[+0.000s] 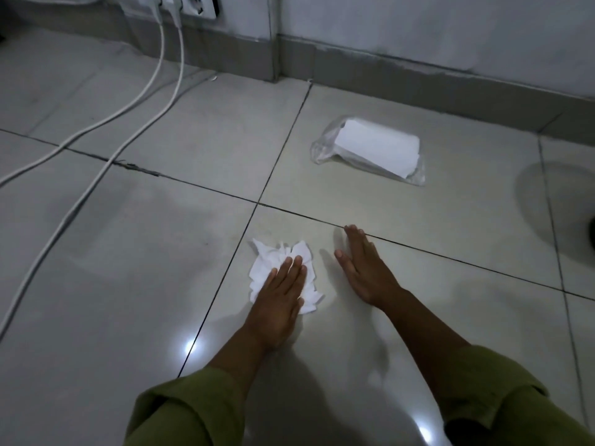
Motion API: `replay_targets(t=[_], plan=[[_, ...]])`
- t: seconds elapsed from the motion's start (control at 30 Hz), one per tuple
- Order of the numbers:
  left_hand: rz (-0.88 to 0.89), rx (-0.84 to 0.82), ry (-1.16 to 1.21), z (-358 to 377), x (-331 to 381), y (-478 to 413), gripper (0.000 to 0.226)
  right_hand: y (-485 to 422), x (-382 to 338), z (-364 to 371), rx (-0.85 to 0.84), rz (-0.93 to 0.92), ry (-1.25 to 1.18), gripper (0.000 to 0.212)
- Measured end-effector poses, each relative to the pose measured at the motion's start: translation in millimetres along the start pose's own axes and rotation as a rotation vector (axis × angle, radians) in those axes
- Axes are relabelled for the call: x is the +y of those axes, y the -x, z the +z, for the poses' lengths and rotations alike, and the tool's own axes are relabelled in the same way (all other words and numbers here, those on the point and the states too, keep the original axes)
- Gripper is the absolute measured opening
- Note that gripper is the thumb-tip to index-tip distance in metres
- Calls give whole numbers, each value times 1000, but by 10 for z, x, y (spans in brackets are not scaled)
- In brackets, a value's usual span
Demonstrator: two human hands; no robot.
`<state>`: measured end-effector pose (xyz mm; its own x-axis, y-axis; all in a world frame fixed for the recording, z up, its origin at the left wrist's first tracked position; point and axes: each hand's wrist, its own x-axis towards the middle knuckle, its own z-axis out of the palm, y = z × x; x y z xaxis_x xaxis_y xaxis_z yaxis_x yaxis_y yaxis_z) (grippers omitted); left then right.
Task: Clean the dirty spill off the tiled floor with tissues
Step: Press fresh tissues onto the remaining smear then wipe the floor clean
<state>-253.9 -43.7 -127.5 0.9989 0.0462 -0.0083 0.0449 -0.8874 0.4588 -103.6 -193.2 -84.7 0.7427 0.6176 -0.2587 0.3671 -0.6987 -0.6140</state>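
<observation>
A crumpled white tissue point(273, 262) lies on the pale tiled floor point(161, 252), straddling a grout line. My left hand point(280, 294) presses flat on its near right part, fingers together. My right hand point(363, 268) rests flat on the bare tile to the right of the tissue, fingers extended, holding nothing. A faint brownish smear point(283, 223) shows on the tile just beyond the tissue. Farther off on the right lies a clear plastic pack of white tissues point(373, 149).
Two white cables point(128, 114) run across the floor on the left from a wall socket strip point(190, 4) at the top. A grey skirting and wall point(418, 72) close off the far side. A dark shadowed object point(590, 230) sits at the right edge.
</observation>
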Motion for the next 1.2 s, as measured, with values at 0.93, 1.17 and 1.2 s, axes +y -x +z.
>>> replay_targets(t=[0.93,1.17,1.2], plan=[[-504,226,835,-601,249,39,29,396,-404,-38,129,-31,-25,34],[-519,191,692,-680,50,-94,18,410,-445,77,217,-9,-103,29],[-483,191,606,-672,10,-70,16,408,-430,108,223,-12,-71,29]])
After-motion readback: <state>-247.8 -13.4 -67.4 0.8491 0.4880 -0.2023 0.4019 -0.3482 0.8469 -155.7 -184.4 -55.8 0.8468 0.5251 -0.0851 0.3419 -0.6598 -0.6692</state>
